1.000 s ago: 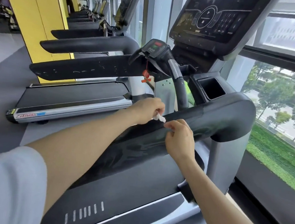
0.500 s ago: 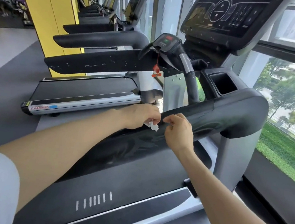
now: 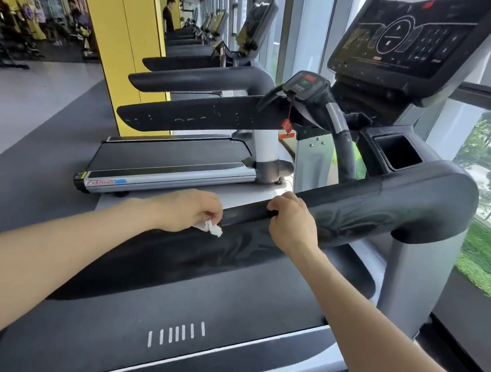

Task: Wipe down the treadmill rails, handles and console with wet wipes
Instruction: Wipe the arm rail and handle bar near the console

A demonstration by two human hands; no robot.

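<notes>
A: While your left hand (image 3: 187, 209) pinches the crumpled wet wipe (image 3: 211, 228) against the right handrail (image 3: 359, 209), your right hand (image 3: 291, 219) curls over its top edge.

B: Limp, light, probably slick; bunch it firmly, press flat.

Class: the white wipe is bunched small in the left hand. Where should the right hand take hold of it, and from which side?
Pinch the loose white tuft of the wipe hanging below the left hand, coming from the right, where the right hand grips the rail. The rest is buried in the curled fingers.
</notes>
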